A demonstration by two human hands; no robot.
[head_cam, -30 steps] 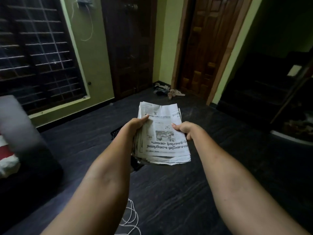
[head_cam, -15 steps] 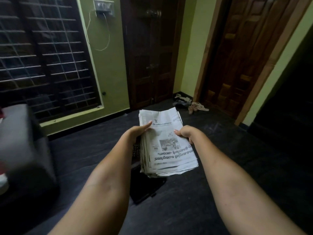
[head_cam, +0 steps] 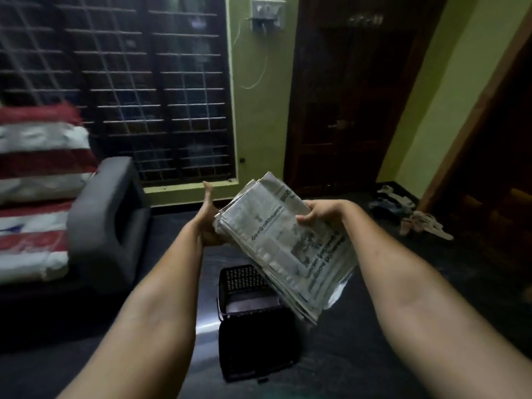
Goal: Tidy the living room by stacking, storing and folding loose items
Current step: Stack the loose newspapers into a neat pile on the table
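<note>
Newspapers [head_cam: 290, 249] sit tilted in our two hands above the black basket [head_cam: 250, 309] on the floor. Right hand [head_cam: 321, 213] pinches the top edge; left hand [head_cam: 210, 223] props underneath, thumb up. Storing step, we judge: next, lower them in squarely.

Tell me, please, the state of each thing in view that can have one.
Newspapers: stacked, tilted, held above the basket.
Basket: on the floor, open-topped.
Left hand: against the stack's left edge, thumb up.
Right hand: gripping the stack's far edge.
Door: closed.
</note>
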